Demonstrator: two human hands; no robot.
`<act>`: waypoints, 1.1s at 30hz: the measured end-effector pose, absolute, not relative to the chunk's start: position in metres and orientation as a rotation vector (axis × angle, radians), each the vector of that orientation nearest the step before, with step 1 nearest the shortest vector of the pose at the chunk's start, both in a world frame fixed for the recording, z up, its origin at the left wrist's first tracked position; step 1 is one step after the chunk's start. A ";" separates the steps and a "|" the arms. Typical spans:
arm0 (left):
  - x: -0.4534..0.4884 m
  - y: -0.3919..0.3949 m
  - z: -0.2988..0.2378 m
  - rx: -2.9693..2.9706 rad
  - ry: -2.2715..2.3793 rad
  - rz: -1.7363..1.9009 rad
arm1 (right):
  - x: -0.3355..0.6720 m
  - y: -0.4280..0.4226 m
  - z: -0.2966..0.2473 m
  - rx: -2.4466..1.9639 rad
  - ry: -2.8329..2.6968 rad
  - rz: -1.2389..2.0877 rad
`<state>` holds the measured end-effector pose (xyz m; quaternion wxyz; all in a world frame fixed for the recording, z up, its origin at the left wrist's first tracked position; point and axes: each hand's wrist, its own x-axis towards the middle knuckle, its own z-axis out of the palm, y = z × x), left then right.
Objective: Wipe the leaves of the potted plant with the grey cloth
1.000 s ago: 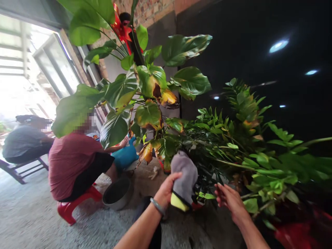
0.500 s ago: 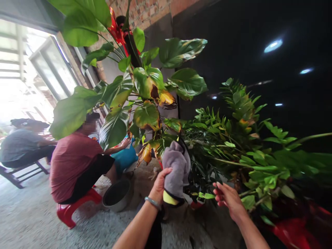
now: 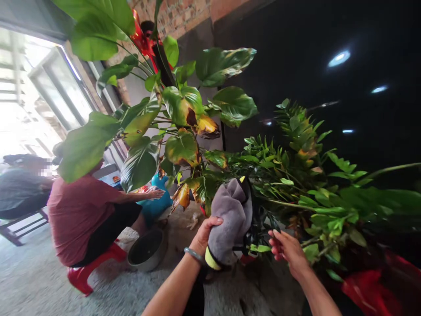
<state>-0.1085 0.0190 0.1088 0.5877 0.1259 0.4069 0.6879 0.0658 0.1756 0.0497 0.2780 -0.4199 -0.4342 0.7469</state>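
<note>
My left hand [image 3: 204,235] is closed on a grey cloth with a yellow edge [image 3: 230,224], pressed against the dark lower leaves of a bushy small-leaved plant [image 3: 296,184]. A metal bangle sits on that wrist. My right hand [image 3: 287,250] hovers low among the same plant's stems, fingers curled near a small green leaf [image 3: 259,248]; whether it grips anything is hidden. A tall plant with big, partly yellowed leaves [image 3: 177,118] rises behind.
A person in a red shirt [image 3: 82,210] squats on a red stool [image 3: 85,274] at left, one hand on a blue watering can [image 3: 154,204]. A grey metal bowl [image 3: 146,252] sits on the floor. Another person sits farther left. Red pot wrap [image 3: 375,294] at lower right.
My left hand moved the cloth up and slightly right along the foliage. My right hand shifted a little left. The squatting person stretched an arm toward the blue can.
</note>
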 end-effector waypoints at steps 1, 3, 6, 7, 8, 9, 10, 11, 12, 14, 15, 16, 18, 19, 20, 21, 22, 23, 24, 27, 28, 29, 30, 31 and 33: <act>-0.105 0.022 0.101 0.289 1.013 1.604 | 0.066 0.174 0.053 -1.134 -1.160 1.996; -0.096 0.024 0.087 0.336 1.114 1.566 | 0.067 0.174 0.055 -1.147 -1.160 1.994; -0.088 0.016 0.088 0.460 1.054 1.497 | 0.070 0.177 0.051 -1.128 -1.178 2.032; -0.089 0.014 0.095 0.496 1.007 1.504 | 0.070 0.179 0.049 -1.123 -1.181 2.042; -0.092 0.013 0.106 0.530 0.964 1.524 | 0.070 0.180 0.048 -1.123 -1.179 2.043; -0.095 0.014 0.117 0.562 0.931 1.553 | 0.070 0.180 0.047 -1.130 -1.171 2.034; -0.099 0.016 0.129 0.591 0.911 1.577 | 0.069 0.179 0.048 -1.140 -1.160 2.019; -0.102 0.021 0.139 0.610 0.907 1.593 | 0.068 0.178 0.050 -1.152 -1.147 2.004; -0.104 0.027 0.147 0.619 0.921 1.601 | 0.067 0.176 0.053 -1.163 -1.135 1.992; -0.102 0.040 0.149 0.602 1.001 1.614 | 0.066 0.173 0.058 -1.172 -1.125 1.984; -0.098 0.045 0.145 0.580 1.059 1.614 | 0.066 0.172 0.059 -1.167 -1.125 1.992; -0.093 0.048 0.137 0.560 1.124 1.601 | 0.066 0.172 0.060 -1.161 -1.126 2.000; -0.081 0.048 0.116 0.536 1.234 1.520 | 0.068 0.174 0.057 -1.151 -1.136 2.017; -0.075 0.043 0.105 0.531 1.264 1.450 | 0.069 0.175 0.054 -1.149 -1.152 2.028; -0.071 0.038 0.097 0.531 1.276 1.375 | 0.070 0.177 0.050 -1.152 -1.171 2.034; -0.069 0.031 0.093 0.534 1.269 1.310 | 0.071 0.179 0.047 -1.158 -1.189 2.034; -0.069 0.025 0.092 0.543 1.249 1.272 | 0.072 0.180 0.044 -1.159 -1.205 2.036; -0.070 0.020 0.095 0.559 1.219 1.265 | 0.073 0.182 0.041 -1.165 -1.214 2.034; -0.074 0.017 0.101 0.582 1.181 1.288 | 0.073 0.182 0.040 -1.172 -1.214 2.028; -0.087 0.023 0.128 0.642 1.062 1.474 | 0.070 0.180 0.043 -1.203 -1.207 2.011; -0.091 0.028 0.136 0.641 1.041 1.538 | 0.069 0.179 0.046 -1.212 -1.205 2.003; -0.094 0.034 0.141 0.625 1.040 1.596 | 0.068 0.177 0.049 -1.217 -1.203 1.994; -0.096 0.039 0.142 0.601 1.063 1.645 | 0.067 0.176 0.052 -1.218 -1.200 1.986; -0.097 0.043 0.139 0.575 1.114 1.671 | 0.067 0.174 0.055 -1.220 -1.195 1.977; -0.094 0.045 0.126 0.540 1.268 1.621 | 0.067 0.172 0.060 -1.233 -1.184 1.963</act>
